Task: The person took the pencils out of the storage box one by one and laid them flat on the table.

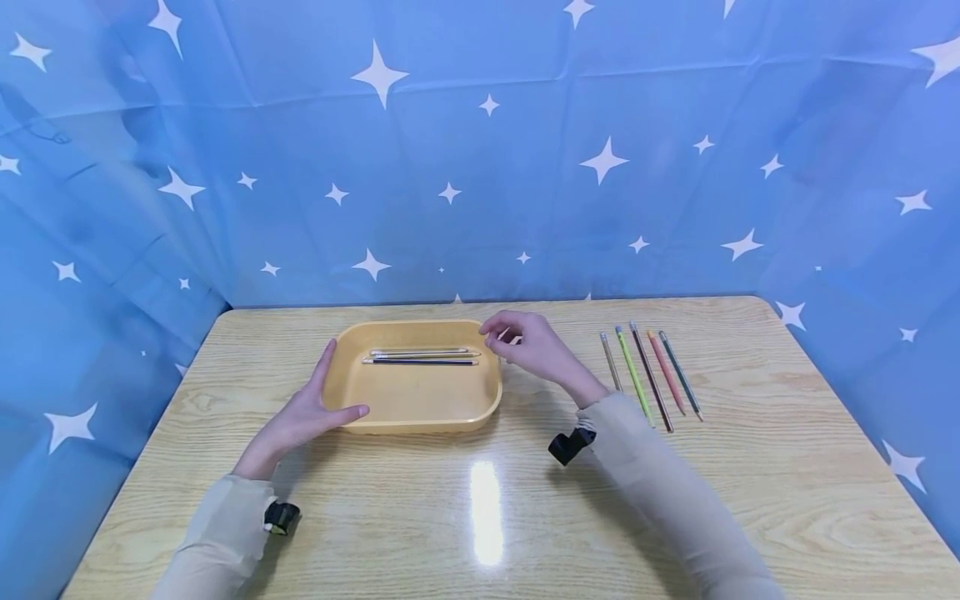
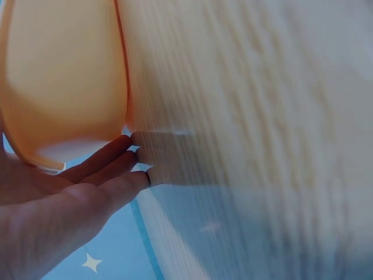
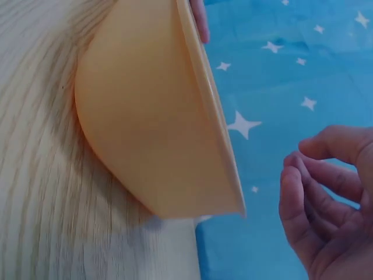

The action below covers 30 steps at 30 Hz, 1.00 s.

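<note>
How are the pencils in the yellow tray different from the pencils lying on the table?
The pencils in the tray lie sideways, across the view; the pencils on the table point away from the person, fanned out a little. The tray seems to hold three close together; the table row has five, spaced apart. The tray ones look grey and dark; the table ones include green, dark red and pink. All are long, thin and untouched.

A light wood-grain desk carries everything. A shallow yellow tray sits on it left of the middle. To the right, well apart from the tray, five pencils lie side by side in a row directly on the wood, their tips pointing toward the near edge.
</note>
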Motion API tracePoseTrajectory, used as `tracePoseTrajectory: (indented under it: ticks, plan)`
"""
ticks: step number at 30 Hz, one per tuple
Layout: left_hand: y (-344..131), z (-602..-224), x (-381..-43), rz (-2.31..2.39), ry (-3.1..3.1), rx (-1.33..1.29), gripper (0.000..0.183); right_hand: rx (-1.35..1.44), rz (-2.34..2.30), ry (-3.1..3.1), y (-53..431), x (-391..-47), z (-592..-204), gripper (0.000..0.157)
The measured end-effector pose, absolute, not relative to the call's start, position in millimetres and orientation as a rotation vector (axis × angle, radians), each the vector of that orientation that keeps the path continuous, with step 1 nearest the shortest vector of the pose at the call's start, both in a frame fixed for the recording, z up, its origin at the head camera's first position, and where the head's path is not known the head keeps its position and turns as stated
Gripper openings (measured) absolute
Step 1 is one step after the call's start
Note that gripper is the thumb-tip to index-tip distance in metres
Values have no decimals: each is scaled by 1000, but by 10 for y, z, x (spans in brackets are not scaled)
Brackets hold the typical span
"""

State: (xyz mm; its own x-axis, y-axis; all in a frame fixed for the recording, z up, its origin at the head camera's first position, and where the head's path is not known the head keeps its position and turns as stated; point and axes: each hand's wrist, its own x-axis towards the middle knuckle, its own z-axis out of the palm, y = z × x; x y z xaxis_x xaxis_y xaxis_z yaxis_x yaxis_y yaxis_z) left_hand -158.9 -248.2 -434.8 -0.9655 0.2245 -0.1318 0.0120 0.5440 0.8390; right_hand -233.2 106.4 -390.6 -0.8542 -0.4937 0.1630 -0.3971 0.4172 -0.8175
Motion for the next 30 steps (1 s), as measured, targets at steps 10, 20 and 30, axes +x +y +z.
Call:
tracePoseTrajectory:
  ticks: [10, 20, 30]
  plan:
    - [-2477, -4345, -1594, 1389, 2563, 199, 115, -878, -1435, 2465, 877, -2385, -3918, 16]
    - [-2489, -4315, -1587, 1389, 2553, 172, 116, -964, -1334, 2445, 680, -2446, -3989, 18]
    - [-2485, -4366, -1590, 1407, 2552, 191, 116, -1007, -1313, 2376, 474, -2458, -4073, 24]
